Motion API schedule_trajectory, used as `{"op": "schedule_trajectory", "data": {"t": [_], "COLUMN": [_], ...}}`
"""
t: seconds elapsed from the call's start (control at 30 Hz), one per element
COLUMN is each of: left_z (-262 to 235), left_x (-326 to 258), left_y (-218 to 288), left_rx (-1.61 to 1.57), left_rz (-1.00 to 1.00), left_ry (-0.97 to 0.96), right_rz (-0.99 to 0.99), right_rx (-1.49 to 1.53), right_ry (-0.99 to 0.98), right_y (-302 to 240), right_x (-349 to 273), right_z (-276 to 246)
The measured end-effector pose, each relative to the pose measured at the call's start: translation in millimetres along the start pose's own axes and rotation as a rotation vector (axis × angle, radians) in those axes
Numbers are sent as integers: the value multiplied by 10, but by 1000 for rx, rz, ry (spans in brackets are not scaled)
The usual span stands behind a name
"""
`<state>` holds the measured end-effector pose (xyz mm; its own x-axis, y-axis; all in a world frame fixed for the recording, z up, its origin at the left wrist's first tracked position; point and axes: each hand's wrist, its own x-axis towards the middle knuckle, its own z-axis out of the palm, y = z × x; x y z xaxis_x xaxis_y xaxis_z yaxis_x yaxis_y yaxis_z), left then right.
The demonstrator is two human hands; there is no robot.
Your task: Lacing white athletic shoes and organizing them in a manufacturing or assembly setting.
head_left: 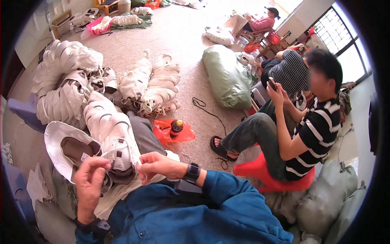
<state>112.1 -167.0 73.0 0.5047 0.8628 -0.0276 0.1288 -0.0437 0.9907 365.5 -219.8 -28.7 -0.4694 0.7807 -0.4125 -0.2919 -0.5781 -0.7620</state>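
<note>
A white shoe upper (118, 140) with a brown lining lies across my lap. My right hand (156, 164) pinches its edge near the lace area, fingers closed on it. My left hand (90, 183) is raised beside the upper with curled fingers; what it holds, if anything, is too small to make out. Both wrists wear dark bands, and blue sleeves cover my arms.
Bundled stacks of white shoe uppers (69, 81) fill the floor to the left and ahead. A red bag with a dark bottle (175, 128) lies nearby. A person in a striped shirt (313, 130) sits on a red stool (268, 173), holding a phone. A green sack (227, 77) stands beyond.
</note>
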Motion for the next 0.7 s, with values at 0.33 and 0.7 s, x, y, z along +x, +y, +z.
{"op": "schedule_trajectory", "data": {"t": [0.33, 0.7], "left_z": [48, 305], "left_x": [-520, -93], "left_y": [-324, -121], "left_rx": [-9, 445], "left_rz": [-432, 64], "left_ry": [-345, -267], "right_rz": [-677, -346], "right_rx": [709, -354], "right_ry": [230, 163], "right_y": [-1010, -460], "right_x": [-482, -265], "right_z": [-319, 252]}}
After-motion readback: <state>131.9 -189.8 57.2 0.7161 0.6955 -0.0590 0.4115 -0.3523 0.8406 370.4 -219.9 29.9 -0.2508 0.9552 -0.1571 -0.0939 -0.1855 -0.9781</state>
